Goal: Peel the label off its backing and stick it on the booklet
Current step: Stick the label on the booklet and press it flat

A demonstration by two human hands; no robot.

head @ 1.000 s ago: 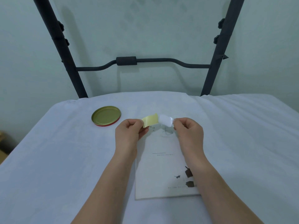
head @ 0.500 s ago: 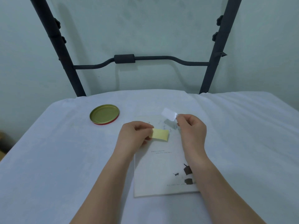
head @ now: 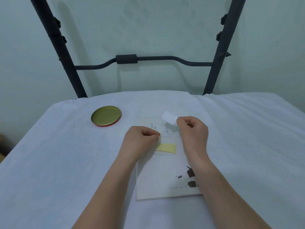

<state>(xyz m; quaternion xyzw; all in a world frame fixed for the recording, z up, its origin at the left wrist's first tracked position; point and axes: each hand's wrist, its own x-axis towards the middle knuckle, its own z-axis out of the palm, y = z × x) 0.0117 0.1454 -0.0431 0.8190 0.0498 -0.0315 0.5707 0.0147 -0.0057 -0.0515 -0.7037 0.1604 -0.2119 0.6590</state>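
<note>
The white label (head: 169,119) is free of its backing and pinched by one end between my right hand's (head: 192,133) thumb and forefinger, held in the air above the top edge of the booklet (head: 165,177). The yellow backing strip (head: 166,147) lies flat on the booklet's cover, partly tucked under my left hand (head: 140,142). That hand is curled with its fingertips drawn together just above the strip; I cannot tell whether it grips the strip or only rests beside it. The booklet lies on the white sheet (head: 57,162). A gold tin lid (head: 106,116) with a red rim sits well off to the left. A black metal frame (head: 127,59) stands against the wall beyond.
</note>
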